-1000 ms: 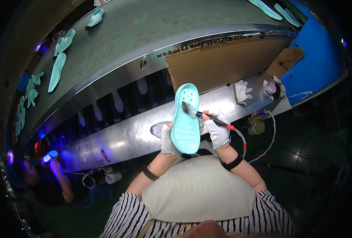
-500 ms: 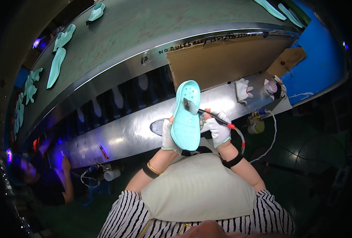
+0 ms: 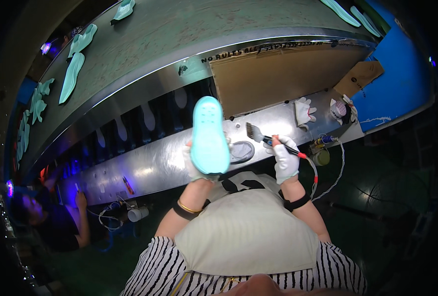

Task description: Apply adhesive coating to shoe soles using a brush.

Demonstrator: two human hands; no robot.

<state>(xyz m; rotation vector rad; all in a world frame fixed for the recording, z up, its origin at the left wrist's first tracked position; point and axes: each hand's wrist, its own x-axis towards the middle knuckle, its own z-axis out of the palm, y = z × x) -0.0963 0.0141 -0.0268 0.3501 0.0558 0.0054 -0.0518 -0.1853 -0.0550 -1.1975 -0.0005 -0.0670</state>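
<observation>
A light turquoise shoe sole stands up over the metal bench, toe end away from me. My left hand, in a white fingerless glove, is closed around its heel half from behind; most of those fingers are hidden by the sole. To the right, my gloved right hand grips a flat bristle brush with a red-taped handle and a tube running from it. Its bristles point up and left, apart from the sole. Between the hands, a grey oval piece lies on the bench.
Beyond the metal bench runs a green conveyor belt bearing several turquoise soles and uppers. Cardboard leans along its side. A white glove and a cup lie at right, near a blue panel. A co-worker is at left.
The brush has come off the sole and moved right with my right hand. My left hand has shifted the sole left and turned it, uncovering the grey oval piece.
</observation>
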